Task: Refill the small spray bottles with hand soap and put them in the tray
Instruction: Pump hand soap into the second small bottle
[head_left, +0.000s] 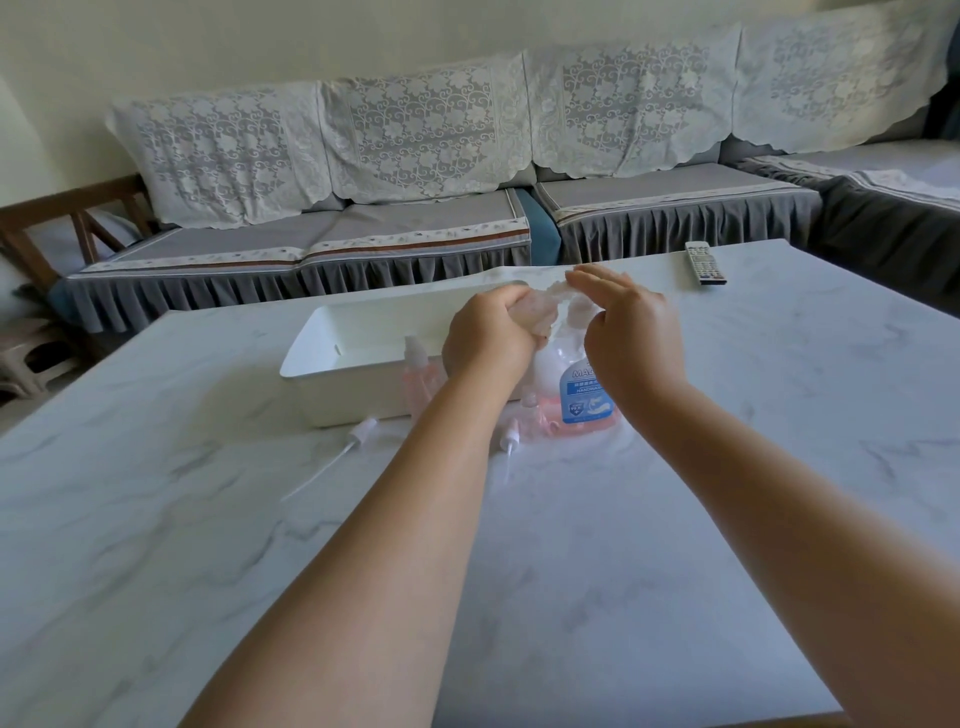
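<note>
Marble table (675, 519) before lace-draped sofa (415, 156); left hand (488, 343) gripping crumpled tissue (535, 312), right hand (631, 338) relaxed

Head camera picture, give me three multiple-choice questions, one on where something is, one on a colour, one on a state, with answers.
1. Where is the remote control?
A. in the tray
B. on the table's far right part
C. on the sofa

2. What colour is the liquid in the hand soap bottle?
A. pink
B. green
C. yellow

3. What is the left hand doing?
A. lying flat on the table
B. gripping a small bottle
C. hanging idle

Answers: 1 B, it lies on the marble table beyond the right hand; 2 A, pink shows beside the blue label; 3 B, its fingers curl round a small bottle.
</note>
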